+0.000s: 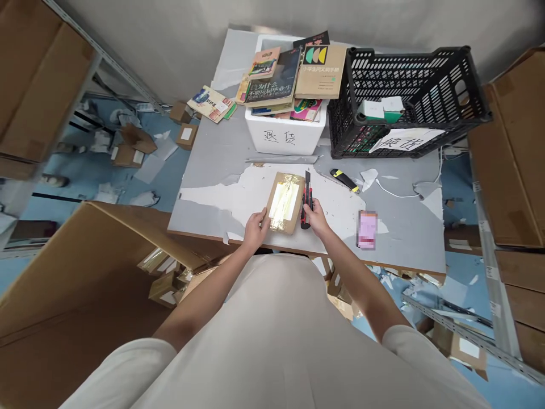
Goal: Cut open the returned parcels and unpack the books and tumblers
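Observation:
A small flat cardboard parcel (276,217) lies on the table's front part, its white label crossed by shiny clear tape. My left hand (256,228) grips the parcel's lower left edge, fingers closed against it. On the other side, my right hand (315,217) is closed on a red and black utility knife (305,213), whose dark tip points away from me beside the parcel's right edge. A second utility knife, yellow and black (344,180), rests farther right. Nearer the front lies a phone (367,230) with a blurred pink screen.
Behind the parcel stands a white foam box (285,134) heaped with books. A black plastic crate (340,130) with small boxes is to its right. Books (212,104) overhang the table's left edge. A large open carton (85,272) is at my left, and shelving (496,272) at right.

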`<state>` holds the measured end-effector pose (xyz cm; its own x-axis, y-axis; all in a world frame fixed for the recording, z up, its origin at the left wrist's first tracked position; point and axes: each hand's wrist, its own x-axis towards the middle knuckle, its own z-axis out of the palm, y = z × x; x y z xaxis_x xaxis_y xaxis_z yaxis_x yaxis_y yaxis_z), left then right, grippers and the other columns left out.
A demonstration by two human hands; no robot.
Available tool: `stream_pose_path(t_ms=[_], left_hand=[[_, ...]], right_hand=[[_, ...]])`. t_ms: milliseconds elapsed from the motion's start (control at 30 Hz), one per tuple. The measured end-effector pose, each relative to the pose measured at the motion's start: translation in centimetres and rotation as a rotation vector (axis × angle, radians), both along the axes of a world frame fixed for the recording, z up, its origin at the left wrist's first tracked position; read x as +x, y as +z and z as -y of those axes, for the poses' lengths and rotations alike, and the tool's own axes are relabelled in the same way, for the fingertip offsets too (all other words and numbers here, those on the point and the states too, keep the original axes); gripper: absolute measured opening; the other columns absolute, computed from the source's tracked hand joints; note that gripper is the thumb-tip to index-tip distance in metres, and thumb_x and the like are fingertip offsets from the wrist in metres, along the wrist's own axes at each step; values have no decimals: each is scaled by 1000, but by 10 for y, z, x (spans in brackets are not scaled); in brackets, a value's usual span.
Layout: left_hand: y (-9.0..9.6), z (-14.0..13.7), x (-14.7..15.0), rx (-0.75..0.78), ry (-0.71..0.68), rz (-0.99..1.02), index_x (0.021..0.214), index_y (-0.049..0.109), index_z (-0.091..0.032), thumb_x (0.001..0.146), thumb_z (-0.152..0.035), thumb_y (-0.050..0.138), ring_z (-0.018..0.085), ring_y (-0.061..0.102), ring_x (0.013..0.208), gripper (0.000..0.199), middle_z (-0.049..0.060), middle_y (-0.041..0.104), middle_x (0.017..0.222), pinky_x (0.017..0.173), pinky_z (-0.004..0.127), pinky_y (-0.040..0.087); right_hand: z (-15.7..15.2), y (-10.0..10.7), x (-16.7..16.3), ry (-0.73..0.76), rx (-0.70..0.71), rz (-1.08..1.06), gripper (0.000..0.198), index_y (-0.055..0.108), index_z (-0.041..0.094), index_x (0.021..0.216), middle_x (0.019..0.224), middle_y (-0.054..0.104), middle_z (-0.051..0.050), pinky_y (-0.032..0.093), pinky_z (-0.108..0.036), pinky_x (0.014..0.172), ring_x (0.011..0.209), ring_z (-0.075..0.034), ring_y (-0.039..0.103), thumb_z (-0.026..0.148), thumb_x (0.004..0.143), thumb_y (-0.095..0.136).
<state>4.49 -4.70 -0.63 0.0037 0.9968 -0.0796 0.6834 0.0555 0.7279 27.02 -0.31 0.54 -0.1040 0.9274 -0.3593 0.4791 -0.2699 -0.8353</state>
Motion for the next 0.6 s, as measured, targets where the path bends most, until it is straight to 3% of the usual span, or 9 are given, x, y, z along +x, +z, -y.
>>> stream_pose_path(t_ms=[100, 200, 333, 467, 600], left_hand=[[0, 6, 3, -16, 42, 51, 131, 54, -16, 88, -36, 51, 17, 62, 84, 47, 10, 63, 103, 65, 30, 55], [6, 7, 3, -49, 41, 23, 130, 53, -14, 86, -37, 55, 16, 61, 78, 50, 10, 64, 103, 66, 31, 55], [16, -8, -1, -77, 11, -12, 130, 51, -14, 81, -32, 57, 19, 62, 85, 52, 12, 62, 113, 73, 35, 56], [25, -53, -3, -13, -59, -22, 126, 55, -16, 83, -33, 55, 23, 61, 102, 46, 13, 58, 121, 85, 38, 54], [29, -115, -1, 95, -243, -79, 134, 48, -14, 85, -35, 54, 28, 44, 132, 54, 16, 46, 142, 108, 44, 40]], right_hand=[[5, -8, 0, -137, 14, -164, 37, 47, 25, 124, 113, 62, -6, 52, -35, 82, 95, -18, 58, 46, 95, 38], [16, -12, 1, -282, -23, -362, 42, 47, 24, 120, 114, 61, -7, 52, -35, 82, 92, -18, 58, 48, 85, 51], [41, -11, 2, -382, -111, -468, 46, 51, 23, 109, 114, 62, -7, 53, -33, 68, 74, -14, 58, 52, 75, 61], [75, -6, 2, -546, -192, -581, 45, 52, 22, 99, 98, 63, -3, 54, -31, 60, 63, -11, 58, 55, 72, 67], [101, -1, -1, -586, -366, -738, 51, 48, 29, 115, 98, 66, -1, 57, -34, 62, 68, -15, 66, 54, 74, 68]])
